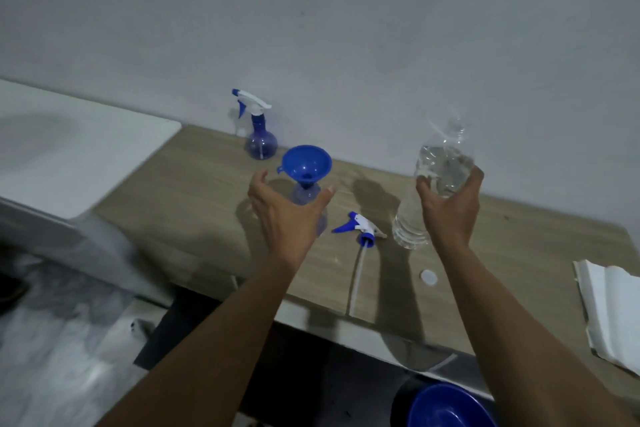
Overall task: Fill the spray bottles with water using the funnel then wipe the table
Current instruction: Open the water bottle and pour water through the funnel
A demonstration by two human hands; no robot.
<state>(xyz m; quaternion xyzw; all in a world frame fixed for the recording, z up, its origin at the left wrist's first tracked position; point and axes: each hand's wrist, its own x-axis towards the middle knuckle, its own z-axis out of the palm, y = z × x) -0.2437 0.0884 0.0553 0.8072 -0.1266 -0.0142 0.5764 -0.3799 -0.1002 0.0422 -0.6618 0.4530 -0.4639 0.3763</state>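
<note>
A blue funnel [307,163] sits in the neck of an uncapped blue spray bottle [306,196] on the wooden table [194,191]. My left hand [284,208] is in front of this bottle, fingers spread around it; contact is unclear. My right hand [450,204] grips a clear water bottle [436,170], uncapped and tilted, lifted above the table to the right of the funnel. The removed spray head [360,227] with its long tube lies on the table between my hands. A second spray bottle [259,135] with its head on stands by the wall.
A white bottle cap [428,277] lies near the table's front edge. Folded white paper towels [609,315] rest at the right end. A blue basin [450,407] is on the floor below. A white surface [69,149] adjoins the table's left.
</note>
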